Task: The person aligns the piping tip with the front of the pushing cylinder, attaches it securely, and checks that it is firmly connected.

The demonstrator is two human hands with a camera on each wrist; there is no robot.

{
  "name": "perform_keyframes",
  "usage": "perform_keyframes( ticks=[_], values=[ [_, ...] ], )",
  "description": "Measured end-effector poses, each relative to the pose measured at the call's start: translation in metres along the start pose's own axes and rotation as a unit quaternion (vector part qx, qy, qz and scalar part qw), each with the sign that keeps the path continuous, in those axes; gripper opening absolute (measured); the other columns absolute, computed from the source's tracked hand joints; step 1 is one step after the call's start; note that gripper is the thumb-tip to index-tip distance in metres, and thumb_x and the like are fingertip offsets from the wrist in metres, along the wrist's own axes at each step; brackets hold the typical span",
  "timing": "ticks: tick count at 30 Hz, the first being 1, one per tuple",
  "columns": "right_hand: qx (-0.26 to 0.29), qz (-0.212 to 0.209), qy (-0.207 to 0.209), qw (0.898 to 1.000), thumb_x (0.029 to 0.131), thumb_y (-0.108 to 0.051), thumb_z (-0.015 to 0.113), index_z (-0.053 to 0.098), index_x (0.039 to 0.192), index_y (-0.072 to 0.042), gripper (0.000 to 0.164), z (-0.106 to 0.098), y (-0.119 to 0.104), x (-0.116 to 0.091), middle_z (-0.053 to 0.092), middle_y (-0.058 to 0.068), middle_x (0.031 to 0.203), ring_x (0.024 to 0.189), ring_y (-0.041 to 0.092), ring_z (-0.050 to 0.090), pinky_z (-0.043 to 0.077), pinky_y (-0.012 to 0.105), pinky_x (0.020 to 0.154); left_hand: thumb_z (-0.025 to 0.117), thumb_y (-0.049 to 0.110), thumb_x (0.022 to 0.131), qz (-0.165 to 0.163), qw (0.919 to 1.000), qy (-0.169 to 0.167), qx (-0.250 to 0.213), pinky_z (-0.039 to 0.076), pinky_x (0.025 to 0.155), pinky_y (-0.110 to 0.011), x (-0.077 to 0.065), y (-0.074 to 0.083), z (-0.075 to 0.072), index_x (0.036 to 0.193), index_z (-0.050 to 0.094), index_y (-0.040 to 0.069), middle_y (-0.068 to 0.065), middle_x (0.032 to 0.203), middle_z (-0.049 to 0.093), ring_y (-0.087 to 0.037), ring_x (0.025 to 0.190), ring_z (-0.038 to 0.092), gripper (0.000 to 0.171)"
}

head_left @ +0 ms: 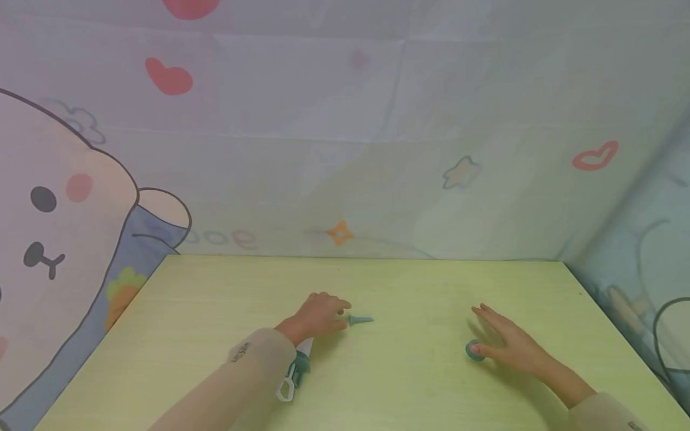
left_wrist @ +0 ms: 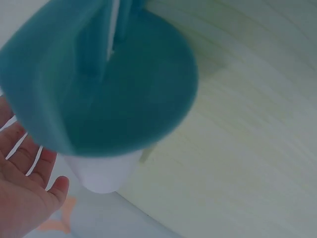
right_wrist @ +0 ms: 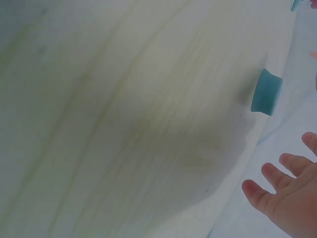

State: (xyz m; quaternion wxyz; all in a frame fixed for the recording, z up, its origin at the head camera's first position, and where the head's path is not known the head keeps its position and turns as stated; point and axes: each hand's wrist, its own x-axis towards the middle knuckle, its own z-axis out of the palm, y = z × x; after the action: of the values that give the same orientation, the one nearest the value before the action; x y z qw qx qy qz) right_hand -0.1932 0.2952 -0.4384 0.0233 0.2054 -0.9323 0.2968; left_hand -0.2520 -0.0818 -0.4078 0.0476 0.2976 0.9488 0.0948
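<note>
In the head view my left hand (head_left: 319, 315) is over the middle of the table, with its fingers loosely bent. Right by its fingertips lies a thin teal cone-shaped nozzle (head_left: 361, 319). Partly under the left forearm is a tool with a teal end (head_left: 302, 363), a white tube and a white loop handle (head_left: 286, 389). Its wide teal flange (left_wrist: 143, 94) fills much of the left wrist view, partly covering the left hand (left_wrist: 29, 183). My right hand (head_left: 514, 347) has its fingers extended, the thumb overlapping a small round teal ring (head_left: 471, 353). The right wrist view shows this ring (right_wrist: 267, 92) beyond the fingers.
The pale yellow-green table (head_left: 420, 389) ends at a patterned cloth backdrop (head_left: 323, 120). More cloth (head_left: 657, 251) hangs along the right side. A printed bear figure (head_left: 64, 239) covers the left of the backdrop.
</note>
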Motion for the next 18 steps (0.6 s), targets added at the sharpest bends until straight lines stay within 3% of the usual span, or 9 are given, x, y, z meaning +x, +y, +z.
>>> perform_keyframes(
  ticks=[6, 10, 14, 18],
  values=[
    [0.054, 0.024, -0.015, 0.998, 0.079, -0.027, 0.064, 0.037, 0.131, 0.001, 0.064, 0.0, 0.001, 0.0, 0.035, 0.028, 0.133, 0.113, 0.048, 0.039, 0.033, 0.064, 0.082, 0.065, 0.026, 0.078, -0.01, 0.9995, -0.003, 0.029, 0.046, 0.076, -0.039, 0.006, 0.005, 0.003, 0.112, 0.061, 0.013, -0.001, 0.102, 0.066, -0.023, 0.093, 0.06, 0.036],
    [0.079, 0.036, -0.021, 0.996, 0.079, -0.025, 0.064, 0.042, 0.128, -0.001, 0.059, 0.002, 0.005, 0.0, 0.044, 0.023, 0.127, 0.106, 0.041, 0.047, 0.042, 0.055, 0.077, 0.066, 0.028, 0.078, -0.016, 0.9991, 0.0, 0.038, 0.045, 0.075, -0.038, 0.009, 0.007, 0.009, 0.109, 0.063, 0.015, -0.001, 0.104, 0.064, -0.023, 0.093, 0.058, 0.034],
    [0.085, 0.039, -0.032, 0.995, 0.08, -0.025, 0.064, 0.044, 0.125, 0.0, 0.056, 0.0, 0.004, 0.001, 0.047, 0.023, 0.122, 0.099, 0.034, 0.049, 0.046, 0.033, 0.069, 0.067, 0.028, 0.076, -0.008, 0.999, 0.018, 0.04, 0.041, 0.064, -0.029, 0.009, 0.009, 0.015, 0.095, 0.067, 0.015, 0.003, 0.083, 0.063, -0.013, 0.069, 0.05, 0.022],
    [0.088, 0.043, -0.036, 0.995, 0.079, -0.025, 0.064, 0.047, 0.123, 0.002, 0.054, 0.0, 0.002, 0.001, 0.049, 0.022, 0.116, 0.093, 0.027, 0.05, 0.044, 0.023, 0.062, 0.066, 0.028, 0.077, -0.005, 0.9982, 0.031, 0.051, 0.035, 0.058, -0.024, 0.008, 0.009, 0.019, 0.089, 0.067, 0.016, 0.005, 0.073, 0.058, -0.009, 0.06, 0.039, 0.017]
  ],
)
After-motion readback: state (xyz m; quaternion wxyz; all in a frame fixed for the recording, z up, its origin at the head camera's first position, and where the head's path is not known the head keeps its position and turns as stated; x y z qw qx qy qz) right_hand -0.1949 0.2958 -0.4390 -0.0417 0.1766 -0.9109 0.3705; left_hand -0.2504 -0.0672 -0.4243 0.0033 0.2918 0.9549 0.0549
